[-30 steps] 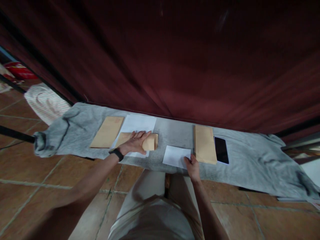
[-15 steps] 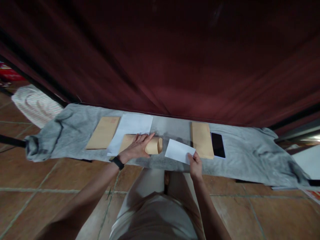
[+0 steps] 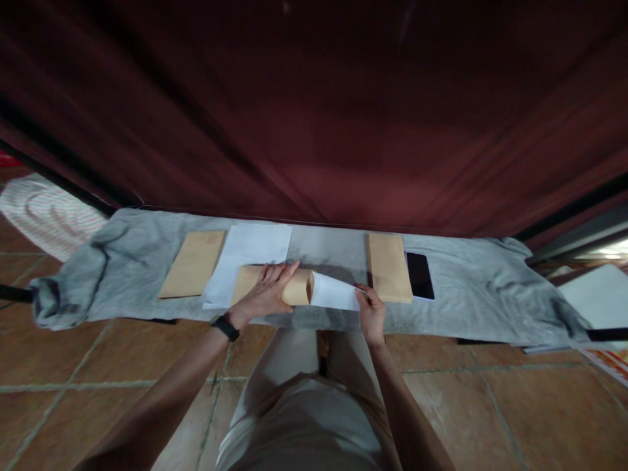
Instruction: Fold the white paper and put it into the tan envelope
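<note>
A brown paper envelope [image 3: 299, 288] lies sideways in front of me, its mouth bulging apart toward the right. My left hand [image 3: 265, 291] holds it from above, fingers along the far edge and thumb at the near edge. Pinched by its right end in my right hand [image 3: 371, 311] is a folded white sheet of paper [image 3: 336, 292]. The sheet's left end meets the envelope's mouth; how far inside it reaches is hidden.
Loose white paper [image 3: 258, 243] and another brown envelope [image 3: 193, 263] lie to the left. More brown envelopes [image 3: 390, 267], stacked, sit on the right beside a phone [image 3: 420, 275]. Grey cloth [image 3: 471, 288] covers the bench, with a dark red curtain [image 3: 314, 131] behind it.
My right hand has brought the folded sheet leftward, from apart from the envelope to its mouth. The left hand keeps its hold on the envelope. The view has shifted slightly.
</note>
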`<state>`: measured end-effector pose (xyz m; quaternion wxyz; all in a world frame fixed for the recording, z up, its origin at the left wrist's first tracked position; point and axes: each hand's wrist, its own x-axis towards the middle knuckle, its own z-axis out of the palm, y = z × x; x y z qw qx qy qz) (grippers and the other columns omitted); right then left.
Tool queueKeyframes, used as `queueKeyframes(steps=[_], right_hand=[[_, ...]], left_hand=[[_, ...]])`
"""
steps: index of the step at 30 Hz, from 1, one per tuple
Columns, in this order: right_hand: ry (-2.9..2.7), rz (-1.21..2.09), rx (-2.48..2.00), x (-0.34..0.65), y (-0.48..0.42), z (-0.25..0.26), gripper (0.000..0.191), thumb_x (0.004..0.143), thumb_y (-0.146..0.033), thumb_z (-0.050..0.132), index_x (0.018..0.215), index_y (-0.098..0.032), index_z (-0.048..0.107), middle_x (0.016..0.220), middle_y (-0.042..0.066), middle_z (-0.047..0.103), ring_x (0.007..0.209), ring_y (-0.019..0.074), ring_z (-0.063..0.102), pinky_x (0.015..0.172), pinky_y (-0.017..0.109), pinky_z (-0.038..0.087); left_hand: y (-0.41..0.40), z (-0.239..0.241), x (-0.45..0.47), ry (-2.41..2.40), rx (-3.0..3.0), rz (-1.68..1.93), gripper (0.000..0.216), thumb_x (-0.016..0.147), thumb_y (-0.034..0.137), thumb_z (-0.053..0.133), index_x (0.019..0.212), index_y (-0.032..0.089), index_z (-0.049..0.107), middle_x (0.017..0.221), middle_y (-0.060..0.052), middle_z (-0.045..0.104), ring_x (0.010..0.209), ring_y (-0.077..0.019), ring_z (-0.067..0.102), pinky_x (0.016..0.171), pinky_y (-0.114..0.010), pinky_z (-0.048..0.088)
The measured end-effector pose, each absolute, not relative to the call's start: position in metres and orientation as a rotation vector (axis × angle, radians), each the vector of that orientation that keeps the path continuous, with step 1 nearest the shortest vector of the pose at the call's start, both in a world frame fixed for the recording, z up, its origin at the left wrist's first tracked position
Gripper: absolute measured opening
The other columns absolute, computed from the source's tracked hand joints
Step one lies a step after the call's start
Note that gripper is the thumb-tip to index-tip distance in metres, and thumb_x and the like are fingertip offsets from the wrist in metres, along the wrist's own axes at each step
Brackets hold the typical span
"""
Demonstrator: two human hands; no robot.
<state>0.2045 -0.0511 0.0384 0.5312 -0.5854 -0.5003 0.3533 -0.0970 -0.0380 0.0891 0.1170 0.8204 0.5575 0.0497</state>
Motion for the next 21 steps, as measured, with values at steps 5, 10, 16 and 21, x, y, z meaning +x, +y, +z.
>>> queueKeyframes(steps=[5, 10, 16, 21], right_hand=[[-1.179, 0.897, -1.417, 0.21, -0.05, 0.028, 0.041, 0.085, -0.055, 0.063, 0.095, -0.018, 0.077, 0.096, 0.009, 0.077, 0.087, 0.0236, 0.069, 0.079, 0.035, 0.054], [-1.129, 0.915, -1.469, 0.216, -0.049, 0.024, 0.043, 0.078, -0.056, 0.067, 0.087, -0.016, 0.077, 0.084, 0.007, 0.076, 0.077, 0.0236, 0.067, 0.074, 0.035, 0.053], [-1.148, 0.875, -1.509, 0.215, -0.049, 0.023, 0.043, 0.079, -0.057, 0.065, 0.084, -0.016, 0.076, 0.081, 0.007, 0.075, 0.076, 0.0237, 0.067, 0.074, 0.036, 0.053], [-1.246, 0.834, -1.468, 0.218, -0.05, 0.029, 0.039, 0.085, -0.052, 0.062, 0.094, -0.018, 0.078, 0.09, 0.008, 0.077, 0.083, 0.0242, 0.069, 0.08, 0.036, 0.053]], left_hand=[[-0.04, 0.091, -0.093, 1.645, 2.453, 0.159, 0.127, 0.064, 0.045, 0.085, 0.163, 0.023, 0.008, 0.153, -0.017, 0.041, 0.145, -0.039, 0.033, 0.124, -0.058, 0.012], [-0.041, 0.093, -0.089, 1.679, 2.463, 0.165, 0.125, 0.067, 0.047, 0.084, 0.163, 0.022, 0.008, 0.152, -0.018, 0.043, 0.146, -0.038, 0.033, 0.124, -0.058, 0.011], [-0.042, 0.093, -0.085, 1.638, 2.529, 0.105, 0.123, 0.067, 0.044, 0.084, 0.163, 0.022, 0.011, 0.154, -0.019, 0.041, 0.147, -0.0394, 0.03, 0.124, -0.06, 0.007], [-0.042, 0.09, -0.085, 1.578, 2.532, 0.06, 0.121, 0.067, 0.041, 0.082, 0.163, 0.022, 0.011, 0.154, -0.019, 0.038, 0.146, -0.0398, 0.031, 0.123, -0.06, 0.008]])
